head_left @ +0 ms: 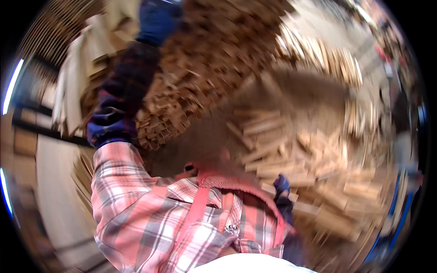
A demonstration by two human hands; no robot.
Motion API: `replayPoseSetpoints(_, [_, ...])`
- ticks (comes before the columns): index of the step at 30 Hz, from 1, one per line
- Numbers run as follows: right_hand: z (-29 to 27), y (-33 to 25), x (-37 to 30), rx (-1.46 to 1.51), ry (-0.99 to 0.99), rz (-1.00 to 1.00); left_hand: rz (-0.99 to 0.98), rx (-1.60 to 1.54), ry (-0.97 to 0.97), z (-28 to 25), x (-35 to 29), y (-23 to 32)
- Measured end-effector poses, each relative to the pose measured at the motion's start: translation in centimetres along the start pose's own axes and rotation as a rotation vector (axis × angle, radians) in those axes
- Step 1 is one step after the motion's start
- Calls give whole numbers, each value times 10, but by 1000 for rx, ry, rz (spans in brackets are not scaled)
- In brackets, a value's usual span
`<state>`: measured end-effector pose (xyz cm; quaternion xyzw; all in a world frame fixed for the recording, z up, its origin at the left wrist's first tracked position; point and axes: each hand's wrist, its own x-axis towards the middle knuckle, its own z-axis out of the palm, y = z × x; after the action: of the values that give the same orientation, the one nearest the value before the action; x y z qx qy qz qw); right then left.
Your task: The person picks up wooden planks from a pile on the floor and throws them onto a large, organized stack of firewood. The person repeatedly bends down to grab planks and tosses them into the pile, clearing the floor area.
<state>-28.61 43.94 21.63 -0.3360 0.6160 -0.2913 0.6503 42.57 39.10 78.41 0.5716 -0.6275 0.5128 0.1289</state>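
My left arm reaches up the view in a pink plaid shirt and a dark plaid oversleeve. At its end my left hand point(159, 20), in a blue glove, is by the upper edge, beside a large stack of wood pieces point(195, 75) seen end-on. Motion blur and the view's edge hide its fingers. My right hand point(282, 184), also in a blue glove, hangs low by my right side over a loose heap of wooden slats point(314, 159). It is small and blurred, and its grip does not show.
Long pale boards point(73, 82) lean to the left of the stack. A wide pale panel point(57, 182) lies at the far left. Rows of light slats point(318, 57) stand at the upper right. A blue frame point(400, 218) is at the right rim. Brown ground point(195, 136) lies between stack and heap.
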Motion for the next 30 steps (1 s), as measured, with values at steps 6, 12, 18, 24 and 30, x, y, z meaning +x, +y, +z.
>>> replayPoseSetpoints(6, [81,75,-95,410,258,250,-25,-1169,308,37,14,135])
replayPoseSetpoints(12, [60,180,-216,386,436,670,-298,-1530,-502,75,-107,383])
replayPoseSetpoints(18, [111,204,-289,290,426,915,-641,-1378,-1714,79,-337,444])
replayPoseSetpoints(24, [56,211,-226,218,397,932,-666,-1124,-2054,45,-403,499])
replayPoseSetpoints(30, [162,156,-155,205,321,807,-799,-1055,-1999,119,-493,437])
